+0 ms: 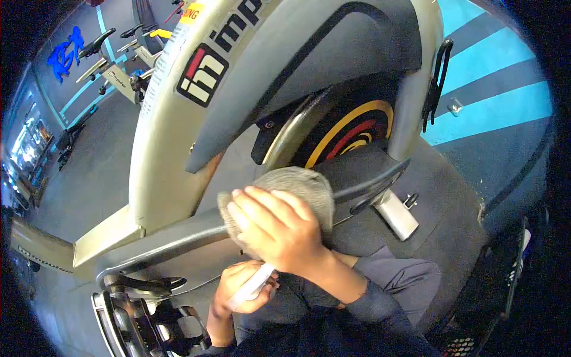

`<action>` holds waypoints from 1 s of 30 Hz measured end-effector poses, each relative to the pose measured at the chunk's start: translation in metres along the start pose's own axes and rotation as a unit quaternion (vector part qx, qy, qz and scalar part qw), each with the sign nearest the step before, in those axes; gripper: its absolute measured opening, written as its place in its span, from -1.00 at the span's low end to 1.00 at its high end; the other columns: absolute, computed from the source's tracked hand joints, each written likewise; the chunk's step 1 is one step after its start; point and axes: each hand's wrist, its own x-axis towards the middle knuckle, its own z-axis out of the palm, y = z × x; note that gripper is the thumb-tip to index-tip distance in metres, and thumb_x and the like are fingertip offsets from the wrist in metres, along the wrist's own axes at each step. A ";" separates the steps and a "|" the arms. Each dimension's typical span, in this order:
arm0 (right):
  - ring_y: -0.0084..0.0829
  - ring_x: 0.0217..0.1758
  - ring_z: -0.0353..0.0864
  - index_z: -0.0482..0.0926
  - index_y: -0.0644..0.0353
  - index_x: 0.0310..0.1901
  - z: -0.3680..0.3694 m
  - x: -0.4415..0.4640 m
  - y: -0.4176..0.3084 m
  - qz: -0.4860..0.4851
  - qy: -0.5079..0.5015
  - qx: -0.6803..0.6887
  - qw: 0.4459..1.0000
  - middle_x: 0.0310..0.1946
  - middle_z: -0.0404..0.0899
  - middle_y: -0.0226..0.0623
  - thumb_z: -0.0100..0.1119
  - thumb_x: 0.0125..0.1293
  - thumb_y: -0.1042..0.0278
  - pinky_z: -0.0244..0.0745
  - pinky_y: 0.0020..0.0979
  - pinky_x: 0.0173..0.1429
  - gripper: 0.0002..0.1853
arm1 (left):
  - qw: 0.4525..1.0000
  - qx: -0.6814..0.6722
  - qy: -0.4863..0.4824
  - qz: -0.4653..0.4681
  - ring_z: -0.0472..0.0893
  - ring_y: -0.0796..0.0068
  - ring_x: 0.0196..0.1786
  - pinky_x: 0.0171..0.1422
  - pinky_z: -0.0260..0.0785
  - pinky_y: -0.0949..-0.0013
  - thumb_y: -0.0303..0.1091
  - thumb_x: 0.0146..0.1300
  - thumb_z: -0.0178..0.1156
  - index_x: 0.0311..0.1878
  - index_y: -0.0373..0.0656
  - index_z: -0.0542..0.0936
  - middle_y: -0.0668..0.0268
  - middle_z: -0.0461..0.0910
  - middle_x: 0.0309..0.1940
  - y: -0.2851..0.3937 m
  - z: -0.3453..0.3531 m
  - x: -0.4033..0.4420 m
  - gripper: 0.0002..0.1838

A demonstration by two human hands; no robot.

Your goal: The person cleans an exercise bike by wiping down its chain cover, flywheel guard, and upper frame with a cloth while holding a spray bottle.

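Note:
A grey-green cloth (309, 184), blurred at its edges, lies under my right hand (279, 229), whose fingers are bent over it. Just below, my left hand (247, 288) is closed around a white object (254, 284) that looks like a bottle or tube; its top end is near my right wrist. Both hands are in front of the lower frame bar (178, 241) of an exercise bike. Behind the cloth, the bike's flywheel (351, 134) shows yellow and red rings.
The bike's large body (160, 160) rises over the hands. A pedal (172, 327) is at the lower left, and a light metal foot (395, 214) stands to the right. More bikes (122, 77) are at the upper left. A blue striped wall (505, 89) is at the right.

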 end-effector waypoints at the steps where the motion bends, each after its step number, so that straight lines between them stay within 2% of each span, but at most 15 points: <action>1: -0.32 0.18 0.56 0.58 0.16 0.08 0.002 0.005 -0.004 -0.002 -0.001 0.014 1.000 0.11 0.60 -0.28 0.09 0.22 0.19 0.40 -0.23 0.22 -0.58 | 1.000 0.003 0.008 0.003 0.70 0.30 -0.37 -0.18 0.58 0.32 -0.56 -0.03 0.24 -0.22 -0.26 0.64 0.27 0.68 -0.43 0.001 -0.003 0.000 -0.77; 5: -0.38 0.16 0.58 0.58 0.14 0.11 -0.006 0.004 0.007 -0.030 -0.009 0.027 0.999 0.10 0.62 -0.32 0.13 0.22 0.18 0.40 -0.32 0.21 -0.56 | 0.997 -0.041 0.020 -0.068 0.71 0.32 -0.37 -0.17 0.58 0.30 -0.55 -0.01 0.23 -0.22 -0.26 0.64 0.28 0.69 -0.42 -0.003 -0.005 -0.010 -0.78; 7: -0.35 0.17 0.58 0.57 0.11 0.13 -0.012 -0.006 0.022 -0.016 -0.027 -0.001 0.999 0.09 0.62 -0.30 0.06 0.32 0.13 0.40 -0.24 0.21 -0.59 | 1.000 0.009 -0.001 0.005 0.71 0.33 -0.36 -0.16 0.59 0.30 -0.56 -0.01 0.23 -0.22 -0.26 0.64 0.28 0.69 -0.42 -0.004 -0.004 -0.004 -0.78; 11: -0.25 0.17 0.58 0.59 0.18 0.08 -0.040 -0.038 0.078 0.063 -0.033 -0.037 0.997 0.07 0.62 -0.21 -0.01 0.37 0.14 0.41 -0.18 0.20 -0.61 | 0.999 -0.025 0.000 -0.031 0.72 0.31 -0.35 -0.16 0.59 0.30 -0.57 -0.01 0.23 -0.22 -0.27 0.63 0.27 0.69 -0.41 -0.004 0.003 -0.003 -0.78; 13: -0.20 0.16 0.59 0.61 0.21 0.05 -0.056 -0.054 0.110 0.111 -0.018 -0.056 0.992 0.01 0.65 -0.17 -0.04 0.37 0.21 0.40 -0.17 0.23 -0.63 | 0.997 -0.058 0.008 -0.041 0.72 0.29 -0.35 -0.16 0.59 0.30 -0.58 -0.01 0.24 -0.21 -0.28 0.63 0.26 0.69 -0.40 -0.005 0.005 -0.002 -0.77; 15: -0.16 0.14 0.60 0.64 0.26 -0.02 -0.065 -0.061 0.130 0.182 0.035 -0.015 0.983 -0.03 0.66 -0.16 -0.07 0.38 0.25 0.37 -0.15 0.27 -0.64 | 0.998 -0.045 0.001 -0.033 0.72 0.29 -0.34 -0.16 0.59 0.30 -0.58 -0.01 0.25 -0.21 -0.29 0.63 0.25 0.69 -0.40 -0.005 0.004 -0.001 -0.77; 19: -0.16 0.14 0.59 0.65 0.27 -0.08 -0.061 -0.058 0.119 0.184 0.040 -0.051 0.981 -0.04 0.67 -0.17 -0.09 0.38 0.26 0.32 -0.14 0.32 -0.66 | 0.999 -0.044 -0.003 -0.031 0.72 0.28 -0.35 -0.16 0.59 0.29 -0.58 -0.02 0.26 -0.21 -0.29 0.62 0.24 0.68 -0.39 -0.006 0.005 -0.003 -0.77; 23: -0.24 0.16 0.57 0.64 0.20 -0.02 -0.052 -0.041 0.082 0.120 -0.021 -0.063 0.991 0.02 0.65 -0.23 -0.01 0.35 0.26 0.33 -0.12 0.27 -0.68 | 1.000 -0.011 -0.012 0.008 0.71 0.28 -0.35 -0.18 0.59 0.30 -0.58 -0.02 0.26 -0.21 -0.29 0.62 0.24 0.68 -0.39 -0.003 0.003 0.003 -0.77; 25: -0.25 0.16 0.57 0.63 0.18 0.01 -0.039 -0.026 0.056 0.073 -0.034 0.020 0.997 0.06 0.63 -0.24 0.08 0.31 0.16 0.37 -0.13 0.24 -0.65 | 1.000 -0.010 -0.026 -0.005 0.71 0.28 -0.35 -0.19 0.58 0.31 -0.58 -0.02 0.26 -0.21 -0.30 0.63 0.24 0.68 -0.38 -0.001 0.003 0.004 -0.76; 27: -0.25 0.12 0.61 0.64 0.20 -0.01 -0.025 -0.004 0.022 0.026 -0.028 0.094 0.995 0.03 0.65 -0.25 0.17 0.22 0.23 0.46 -0.17 0.16 -0.65 | 1.000 -0.007 -0.025 0.007 0.71 0.28 -0.35 -0.19 0.58 0.31 -0.58 -0.03 0.26 -0.21 -0.29 0.63 0.24 0.68 -0.38 -0.003 0.002 0.002 -0.76; 30: -0.32 0.13 0.58 0.62 0.21 -0.01 -0.004 0.020 -0.003 -0.028 -0.017 0.163 0.986 0.08 0.61 -0.26 0.13 0.18 0.27 0.45 -0.29 0.18 -0.64 | 0.999 0.016 -0.026 0.027 0.71 0.29 -0.35 -0.18 0.57 0.31 -0.58 -0.05 0.27 -0.20 -0.29 0.63 0.25 0.68 -0.38 0.001 -0.002 0.000 -0.74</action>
